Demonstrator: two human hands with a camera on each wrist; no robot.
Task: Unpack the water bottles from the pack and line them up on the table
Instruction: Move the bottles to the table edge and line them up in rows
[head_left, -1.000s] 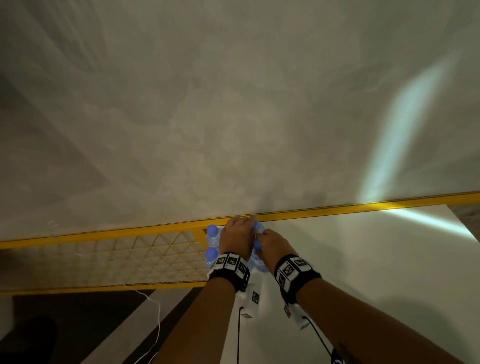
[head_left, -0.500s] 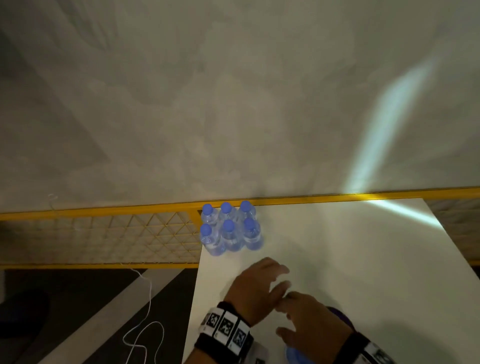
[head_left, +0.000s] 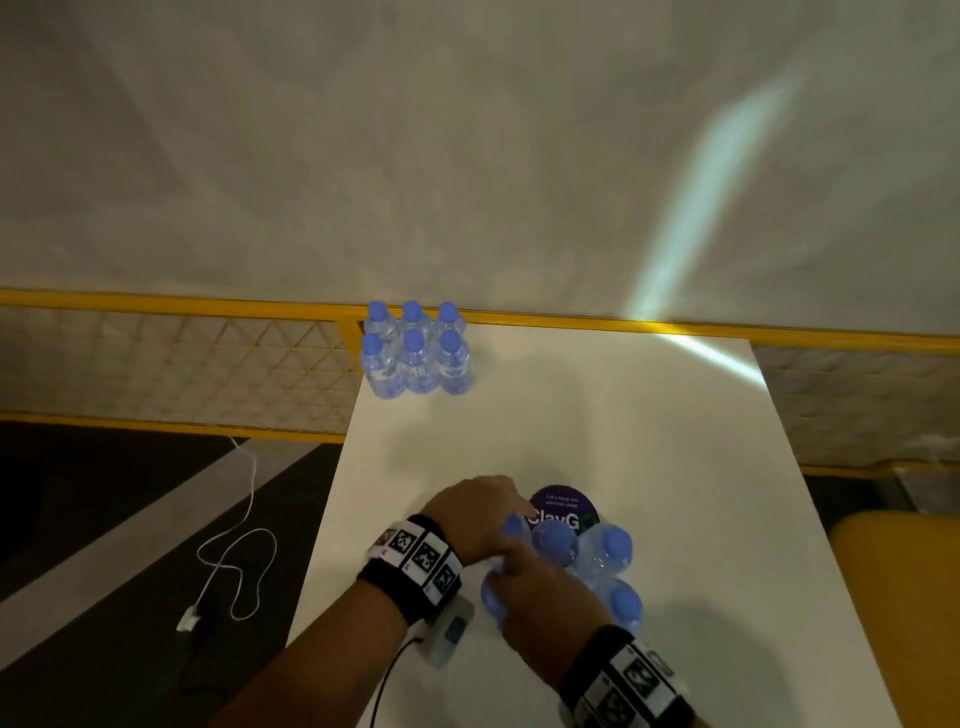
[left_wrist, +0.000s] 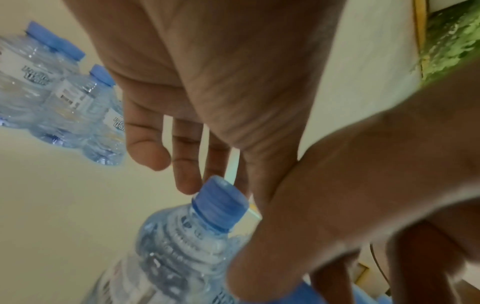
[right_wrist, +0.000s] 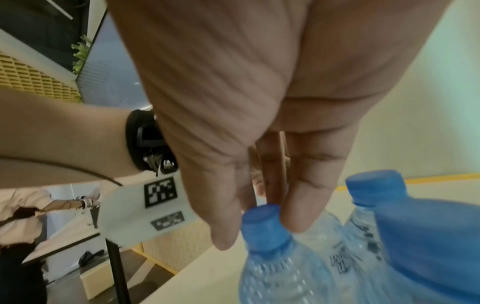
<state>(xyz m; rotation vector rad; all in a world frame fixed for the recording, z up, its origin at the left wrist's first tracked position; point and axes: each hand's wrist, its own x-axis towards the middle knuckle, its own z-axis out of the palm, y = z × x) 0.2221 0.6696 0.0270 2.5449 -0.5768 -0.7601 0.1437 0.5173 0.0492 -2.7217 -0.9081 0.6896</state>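
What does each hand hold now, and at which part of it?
The right hand pinches a bottle of the near pack at its blue cap. The left hand holds nothing: its straight fingers hang beside another cap.

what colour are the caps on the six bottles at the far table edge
Blue caps, clearest in the head view.

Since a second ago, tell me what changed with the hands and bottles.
Both hands let go of the six bottles at the far corner and pulled back to the near pack. The left hand and right hand now reach onto its caps. The six bottles stayed put on the table.
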